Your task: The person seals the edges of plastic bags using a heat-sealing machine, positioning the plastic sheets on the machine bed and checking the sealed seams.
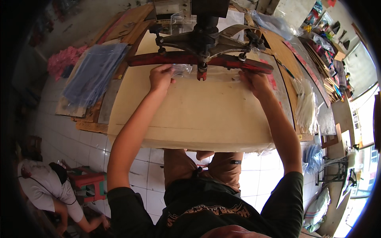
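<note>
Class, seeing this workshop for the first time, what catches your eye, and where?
A long dark red bar crosses the upper centre beneath a black machine head. Just below it, the left hand pinches clear plastic; the right hand is by the bar's right end. Far left, a bright pink heap sits beside bluish clear sheets.

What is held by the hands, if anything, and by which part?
The left hand holds clear plastic by its left end. The right hand is near the right end, but whether it grips cannot be told.
</note>
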Tool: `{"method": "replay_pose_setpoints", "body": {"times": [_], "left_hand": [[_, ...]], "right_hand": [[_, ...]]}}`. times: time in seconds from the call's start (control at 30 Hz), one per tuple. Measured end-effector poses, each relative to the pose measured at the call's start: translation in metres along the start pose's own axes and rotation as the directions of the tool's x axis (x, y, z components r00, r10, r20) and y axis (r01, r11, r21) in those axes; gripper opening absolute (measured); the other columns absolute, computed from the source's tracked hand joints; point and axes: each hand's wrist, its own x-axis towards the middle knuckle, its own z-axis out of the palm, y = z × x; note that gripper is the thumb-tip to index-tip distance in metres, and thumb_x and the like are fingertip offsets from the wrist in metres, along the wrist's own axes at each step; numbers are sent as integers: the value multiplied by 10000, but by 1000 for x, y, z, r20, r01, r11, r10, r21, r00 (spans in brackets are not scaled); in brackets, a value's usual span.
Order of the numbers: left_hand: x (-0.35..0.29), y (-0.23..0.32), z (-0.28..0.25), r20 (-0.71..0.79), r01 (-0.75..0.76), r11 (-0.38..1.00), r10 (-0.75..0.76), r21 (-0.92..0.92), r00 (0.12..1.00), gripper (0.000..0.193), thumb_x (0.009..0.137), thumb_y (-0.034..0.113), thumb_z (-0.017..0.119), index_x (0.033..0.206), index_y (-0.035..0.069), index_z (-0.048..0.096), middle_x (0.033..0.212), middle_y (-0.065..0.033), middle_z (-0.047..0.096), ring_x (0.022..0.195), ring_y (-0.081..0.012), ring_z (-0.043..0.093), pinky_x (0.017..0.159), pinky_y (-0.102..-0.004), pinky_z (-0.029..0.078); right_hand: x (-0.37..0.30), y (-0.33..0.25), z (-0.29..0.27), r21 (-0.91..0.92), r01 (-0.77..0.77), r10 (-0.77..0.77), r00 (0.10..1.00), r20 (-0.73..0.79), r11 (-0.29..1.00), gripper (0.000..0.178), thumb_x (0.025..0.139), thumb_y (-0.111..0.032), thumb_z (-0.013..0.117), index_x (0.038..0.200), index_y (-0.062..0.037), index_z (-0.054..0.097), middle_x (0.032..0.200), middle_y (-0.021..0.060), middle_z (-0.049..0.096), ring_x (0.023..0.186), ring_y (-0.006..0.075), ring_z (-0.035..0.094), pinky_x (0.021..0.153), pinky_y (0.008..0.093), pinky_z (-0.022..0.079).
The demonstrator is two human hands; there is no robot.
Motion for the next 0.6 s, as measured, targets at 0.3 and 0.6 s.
{"method": "replay_pose_setpoints", "body": {"times": [0.3,0.6], "left_hand": [[1,-3,5,47,48,977,-39,-207,998,228,1002,39,593,1207,-29,666,1020,-97,714,694,-158,701,562,-260,526],[10,-25,4,244,-307,932,258,191,935,338,949,49,615,1256,-86,573,1146,-180,658,1096,-304,648,964,-400,508]], "right_hand": [[-3,1,23,231,77,-89,995,44,970,362,965,123,497,1301,-7,533,1341,151,564,1246,288,585,1109,398,524],[10,18,20,336,125,-165,982,94,934,343,917,153,551,1234,24,558,1275,153,604,1213,285,604,1121,400,498]]}}
